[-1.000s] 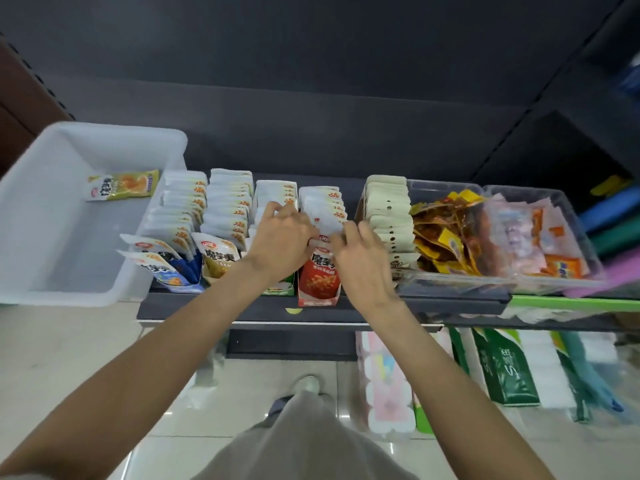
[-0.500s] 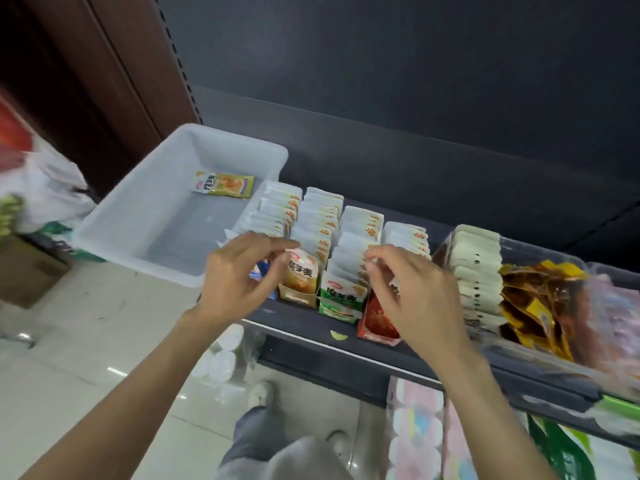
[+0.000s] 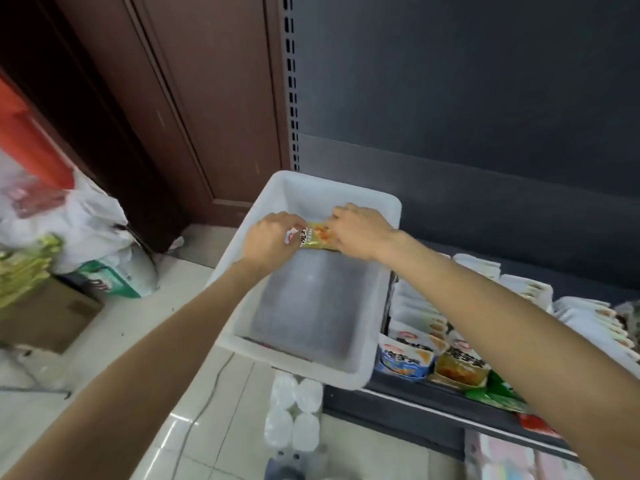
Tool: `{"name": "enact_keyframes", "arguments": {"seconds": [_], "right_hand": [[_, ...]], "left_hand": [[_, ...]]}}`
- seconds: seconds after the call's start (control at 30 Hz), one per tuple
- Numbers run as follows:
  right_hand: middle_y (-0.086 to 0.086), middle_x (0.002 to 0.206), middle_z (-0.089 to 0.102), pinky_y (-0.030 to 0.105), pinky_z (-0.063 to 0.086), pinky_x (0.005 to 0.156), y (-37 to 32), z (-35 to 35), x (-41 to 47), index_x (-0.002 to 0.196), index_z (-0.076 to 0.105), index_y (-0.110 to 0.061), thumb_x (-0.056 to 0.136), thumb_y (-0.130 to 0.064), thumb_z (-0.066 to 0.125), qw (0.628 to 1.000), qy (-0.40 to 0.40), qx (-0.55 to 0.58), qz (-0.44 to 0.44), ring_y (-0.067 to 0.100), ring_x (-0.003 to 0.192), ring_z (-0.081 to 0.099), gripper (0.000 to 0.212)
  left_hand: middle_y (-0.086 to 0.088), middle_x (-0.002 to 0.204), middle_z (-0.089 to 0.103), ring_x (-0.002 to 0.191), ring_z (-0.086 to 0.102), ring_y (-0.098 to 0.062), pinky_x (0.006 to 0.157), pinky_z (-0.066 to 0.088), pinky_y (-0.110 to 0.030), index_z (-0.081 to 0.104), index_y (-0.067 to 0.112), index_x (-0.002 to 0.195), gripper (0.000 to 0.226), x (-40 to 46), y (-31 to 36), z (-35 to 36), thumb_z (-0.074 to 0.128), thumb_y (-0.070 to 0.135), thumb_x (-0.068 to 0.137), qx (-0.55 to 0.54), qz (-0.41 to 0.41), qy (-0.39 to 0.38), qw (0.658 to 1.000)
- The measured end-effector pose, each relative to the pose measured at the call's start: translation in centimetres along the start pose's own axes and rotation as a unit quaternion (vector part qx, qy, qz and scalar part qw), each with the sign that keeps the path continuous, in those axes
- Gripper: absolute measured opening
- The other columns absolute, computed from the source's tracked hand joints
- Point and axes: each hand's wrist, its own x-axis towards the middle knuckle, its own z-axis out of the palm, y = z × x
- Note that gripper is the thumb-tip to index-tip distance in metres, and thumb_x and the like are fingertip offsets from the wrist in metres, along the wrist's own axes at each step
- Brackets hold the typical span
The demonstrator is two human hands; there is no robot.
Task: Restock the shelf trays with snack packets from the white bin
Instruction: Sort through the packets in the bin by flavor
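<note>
A white bin point(image 3: 353, 370) stands on the left end of the dark shelf, with one yellow-green snack packet point(image 3: 317, 239) near its far wall. My left hand point(image 3: 268, 239) pinches the packet's left end. My right hand point(image 3: 358, 230) grips its right end. Both hands are inside the bin. To the right of the bin, shelf trays point(image 3: 446, 341) hold upright rows of snack packets; my right forearm hides part of them.
A brown wooden door panel point(image 3: 194, 98) and a perforated shelf upright point(image 3: 292, 81) rise behind the bin. White plastic bags point(image 3: 79, 223) and a cardboard box point(image 3: 45, 317) sit on the floor at left. Wrapped white rolls point(image 3: 294, 417) lie under the shelf's front edge.
Both hands left the shelf trays and moved left into the white bin, where they took hold of the lone packet. The camera view swung left with them.
</note>
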Motion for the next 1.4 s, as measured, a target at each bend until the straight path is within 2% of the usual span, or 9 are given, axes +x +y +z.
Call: {"name": "enact_keyframes", "arguments": {"seconds": [0.27,0.47,0.67,0.9,1.0,1.07,1.13,1.3,1.4], "right_hand": [[0.008,0.126,0.052,0.036,0.044,0.084,0.0,4.9,8.6,0.125,0.051,-0.013,0.092,-0.024,0.052,0.98,-0.147,0.082,0.106,0.029,0.116,0.052,0.035],[0.008,0.137,0.047,0.037,0.04,0.096,-0.8,7.7,9.8,0.14,0.033,-0.018,0.09,-0.021,0.057,0.97,-0.126,0.077,0.195,0.029,0.125,0.046,0.055],[0.009,0.126,0.058,0.031,0.043,0.086,-2.2,9.3,8.0,0.123,0.048,-0.009,0.084,-0.024,0.068,0.902,-0.126,0.185,0.37,0.027,0.117,0.055,0.047],[0.01,0.126,0.05,0.035,0.044,0.086,-5.0,7.0,5.4,0.123,0.049,-0.008,0.093,-0.01,0.047,0.901,-0.006,0.152,0.407,0.029,0.114,0.055,0.029],[0.009,0.114,0.057,0.035,0.043,0.076,-7.0,5.3,3.2,0.109,0.057,-0.009,0.096,-0.015,0.045,0.86,0.105,0.237,0.439,0.03,0.103,0.058,0.019],[0.009,0.1,0.064,0.033,0.042,0.071,-8.3,4.0,0.8,0.096,0.061,-0.008,0.095,-0.018,0.05,0.805,0.209,0.362,0.421,0.029,0.092,0.06,0.015],[0.007,0.095,0.068,0.028,0.046,0.071,-9.2,2.1,-2.4,0.091,0.063,-0.009,0.093,-0.019,0.057,0.746,0.269,0.485,0.368,0.021,0.084,0.063,0.012],[-0.008,0.107,0.065,0.025,0.053,0.074,-8.8,-2.6,-12.0,0.119,0.046,-0.031,0.082,-0.028,0.071,0.67,0.308,0.595,0.32,0.008,0.085,0.065,0.045],[-0.007,0.107,0.069,0.024,0.054,0.062,-7.8,-3.8,-17.6,0.125,0.042,-0.033,0.071,-0.032,0.074,0.625,0.354,0.6,0.351,0.014,0.084,0.069,0.063]], "left_hand": [[-0.004,0.135,0.043,0.121,0.042,-0.026,0.092,0.039,-0.037,0.038,0.02,0.137,0.048,2.9,-3.9,5.3,0.048,0.021,0.09,0.071,-0.091,-0.14,0.983],[-0.003,0.146,0.032,0.134,0.028,-0.022,0.101,0.035,-0.035,0.032,0.014,0.14,0.052,2.8,-4.9,7.9,0.044,0.021,0.09,0.088,-0.053,-0.201,0.974],[-0.008,0.139,0.043,0.128,0.036,-0.027,0.102,0.029,-0.031,0.046,0.014,0.134,0.045,2.4,-4.6,8.6,0.051,0.02,0.09,-0.093,-0.129,-0.146,0.976],[-0.003,0.118,0.06,0.107,0.056,-0.019,0.083,0.04,-0.025,0.059,0.012,0.117,0.036,1.9,-3.5,7.7,0.059,0.029,0.086,-0.303,-0.265,-0.168,0.9],[-0.003,0.104,0.063,0.089,0.059,-0.014,0.073,0.045,-0.022,0.061,0.011,0.11,0.024,1.0,-2.1,4.7,0.058,0.024,0.089,-0.478,-0.297,-0.169,0.809],[-0.005,0.104,0.067,0.086,0.064,-0.013,0.07,0.05,-0.02,0.06,0.011,0.113,0.024,-0.2,-0.6,1.8,0.058,0.018,0.091,-0.57,-0.258,-0.171,0.761],[-0.006,0.1,0.071,0.084,0.067,-0.016,0.071,0.054,-0.024,0.061,0.008,0.111,0.025,-1.4,1.0,-1.0,0.063,0.011,0.087,-0.603,-0.197,-0.14,0.76],[0.006,0.082,0.074,0.074,0.069,-0.009,0.066,0.054,-0.022,0.066,0.013,0.093,0.023,-3.4,7.0,-5.9,0.075,0.003,0.075,-0.518,-0.001,-0.184,0.836],[0.005,0.08,0.072,0.072,0.068,-0.01,0.065,0.056,-0.031,0.066,0.023,0.086,0.019,-5.0,11.0,-5.8,0.079,0.02,0.073,-0.427,0.125,-0.236,0.864]]}}
